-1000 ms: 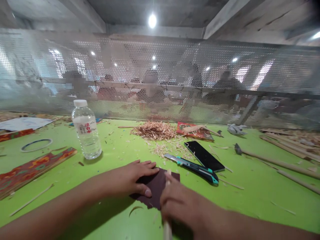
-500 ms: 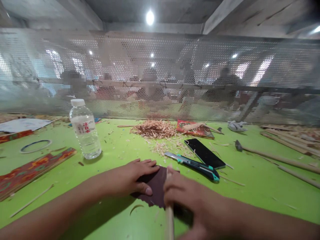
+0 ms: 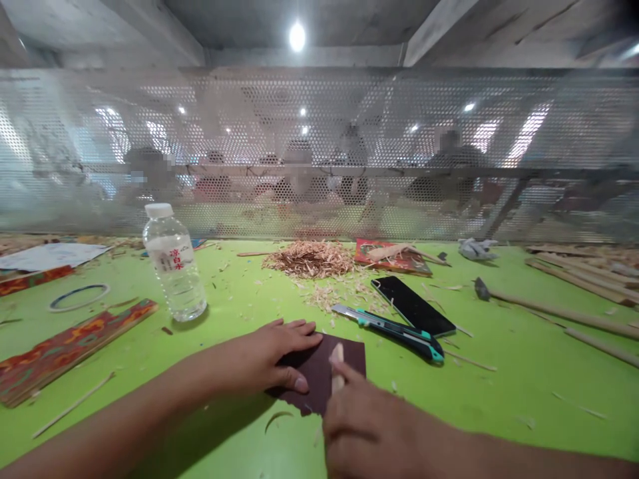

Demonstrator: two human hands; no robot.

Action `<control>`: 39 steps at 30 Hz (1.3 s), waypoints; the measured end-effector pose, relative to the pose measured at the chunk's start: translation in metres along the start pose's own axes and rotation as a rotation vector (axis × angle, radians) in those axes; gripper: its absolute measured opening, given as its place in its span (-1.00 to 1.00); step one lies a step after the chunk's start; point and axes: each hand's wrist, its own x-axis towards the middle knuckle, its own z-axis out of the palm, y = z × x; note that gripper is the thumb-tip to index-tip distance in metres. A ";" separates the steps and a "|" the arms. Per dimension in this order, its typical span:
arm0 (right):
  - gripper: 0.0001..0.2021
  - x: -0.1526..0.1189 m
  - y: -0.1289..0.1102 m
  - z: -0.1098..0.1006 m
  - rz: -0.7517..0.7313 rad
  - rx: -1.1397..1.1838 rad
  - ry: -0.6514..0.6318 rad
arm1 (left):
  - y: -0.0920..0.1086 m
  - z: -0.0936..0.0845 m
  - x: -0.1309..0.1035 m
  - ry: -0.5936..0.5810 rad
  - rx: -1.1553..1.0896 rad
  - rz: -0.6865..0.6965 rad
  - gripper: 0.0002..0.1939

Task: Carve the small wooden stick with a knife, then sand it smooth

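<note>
A dark brown sheet of sandpaper (image 3: 319,362) with a ragged near edge lies on the green table. My left hand (image 3: 272,352) rests flat on its left side, fingers spread and thumb apart. Closed round a slim, pale wooden stick (image 3: 338,362), my right hand (image 3: 369,416) is at the sheet's right side, with the index finger along the wood. The stick's rounded far end shows over the sandpaper; its near part is hidden by the hand. Just beyond lies a black and teal utility knife (image 3: 389,332), blade out, beside a black phone (image 3: 413,306).
A water bottle (image 3: 174,266) stands at left, near a painted red board (image 3: 74,346) and a tape ring (image 3: 80,297). Wood shavings (image 3: 312,259) are heaped at the back. Long-handled tools (image 3: 549,309) lie right. A perforated metal screen (image 3: 319,153) closes the far side; people sit behind it.
My right hand has slid nearer to me along the sandpaper, and the stick's far end has come nearer too. My left hand keeps its place on the sheet.
</note>
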 end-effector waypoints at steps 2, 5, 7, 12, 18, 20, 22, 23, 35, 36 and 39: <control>-0.93 -0.001 0.000 0.001 0.001 0.023 -0.066 | -0.001 0.000 0.000 0.003 0.006 0.007 -0.27; -0.52 0.001 0.002 -0.005 0.213 0.049 0.033 | -0.002 0.001 0.001 0.011 0.012 -0.003 -0.26; -0.55 0.002 0.001 -0.008 0.293 0.030 0.053 | -0.002 0.002 0.001 0.011 0.015 -0.007 -0.26; -0.81 0.001 0.001 -0.006 0.049 0.058 -0.081 | -0.002 0.001 -0.001 0.001 0.014 -0.030 -0.26; -0.60 0.003 0.008 -0.012 0.220 0.075 -0.001 | -0.004 0.002 0.000 0.010 -0.004 -0.020 -0.24; -0.67 0.003 0.004 -0.010 0.147 0.104 -0.020 | -0.006 0.003 0.000 0.004 -0.007 -0.020 -0.23; -0.68 0.002 0.001 -0.008 0.133 0.120 -0.024 | -0.007 0.003 0.000 -0.001 -0.004 -0.027 -0.23; -0.66 0.002 0.000 -0.008 0.151 0.118 -0.020 | -0.007 0.003 -0.001 -0.003 -0.001 -0.030 -0.22; 0.17 0.006 0.012 -0.026 0.589 -0.015 -0.164 | 0.003 -0.002 -0.003 -0.012 0.024 -0.041 -0.23; 0.24 0.005 0.013 -0.027 0.638 -0.016 -0.196 | 0.004 -0.003 -0.003 -0.012 0.025 -0.041 -0.23; 0.26 0.006 0.015 -0.031 0.681 -0.015 -0.249 | 0.006 -0.003 -0.003 -0.005 0.022 -0.039 -0.23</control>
